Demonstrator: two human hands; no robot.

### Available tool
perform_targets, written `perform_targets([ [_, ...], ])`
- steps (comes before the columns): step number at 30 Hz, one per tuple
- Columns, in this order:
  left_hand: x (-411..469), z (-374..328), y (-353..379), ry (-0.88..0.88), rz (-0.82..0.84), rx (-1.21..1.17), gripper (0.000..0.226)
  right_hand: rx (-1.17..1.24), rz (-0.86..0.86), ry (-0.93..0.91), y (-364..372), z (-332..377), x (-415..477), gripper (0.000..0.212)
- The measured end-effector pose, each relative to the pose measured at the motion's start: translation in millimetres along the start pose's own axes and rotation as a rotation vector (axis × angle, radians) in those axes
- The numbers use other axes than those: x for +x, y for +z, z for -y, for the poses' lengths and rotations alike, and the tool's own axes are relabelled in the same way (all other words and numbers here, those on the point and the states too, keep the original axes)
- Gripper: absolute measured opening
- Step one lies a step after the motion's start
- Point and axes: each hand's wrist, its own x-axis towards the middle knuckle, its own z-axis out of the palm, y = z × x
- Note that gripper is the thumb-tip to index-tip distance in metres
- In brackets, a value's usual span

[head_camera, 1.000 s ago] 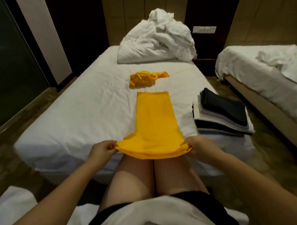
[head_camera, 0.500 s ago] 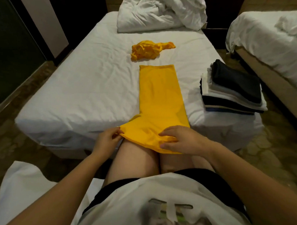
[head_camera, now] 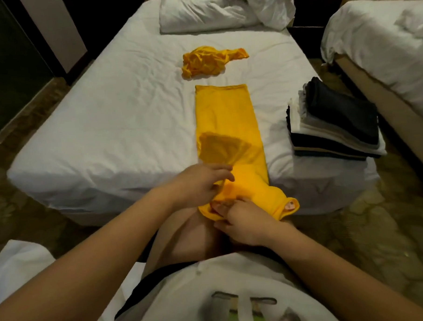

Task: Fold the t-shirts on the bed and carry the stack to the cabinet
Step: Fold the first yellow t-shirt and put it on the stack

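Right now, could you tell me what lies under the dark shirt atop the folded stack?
Beneath the dark shirt sit folded grey, white and dark layers, resting on the bed corner. Only their edges show; the rest is covered.

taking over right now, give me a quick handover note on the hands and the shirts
Left grip holds the near left edge of the long yellow t-shirt; right grip pinches its near end.
Done: that shirt is folded lengthwise into a strip on the white bed; a stack of folded dark and white shirts sits at its near right corner.
To do: fold the strip crosswise, fold the crumpled yellow t-shirt beyond it, stack both, carry to the cabinet, not in view.
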Motion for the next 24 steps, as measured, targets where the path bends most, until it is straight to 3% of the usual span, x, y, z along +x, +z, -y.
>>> perform_targets([
  [5, -18, 19, 37, -0.119, 0.022, -0.213, 0.062, -0.012, -0.065, -0.032, 3, -2, -3, 0.040],
  [9, -31, 35, 49, -0.118, -0.024, -0.267, 0.072, 0.012, -0.064, 0.000, -2, -2, -6, 0.048],
  [16, -37, 33, 47, -0.099, 0.046, -0.320, 0.083, -0.044, -0.239, 0.208, -7, -8, -16, 0.033],
  [18, -36, 33, 50, -0.053, 0.034, -0.262, 0.075, -0.029, -0.312, 0.254, -9, -13, -22, 0.029],
  [21, -34, 38, 58, -0.042, -0.052, -0.281, 0.036, 0.033, -0.418, 0.281, -5, -24, -35, 0.030],
  [24, -36, 36, 60, -0.125, -0.185, -0.376, 0.037, 0.145, -0.600, 0.363, 1, -39, -50, 0.031],
])
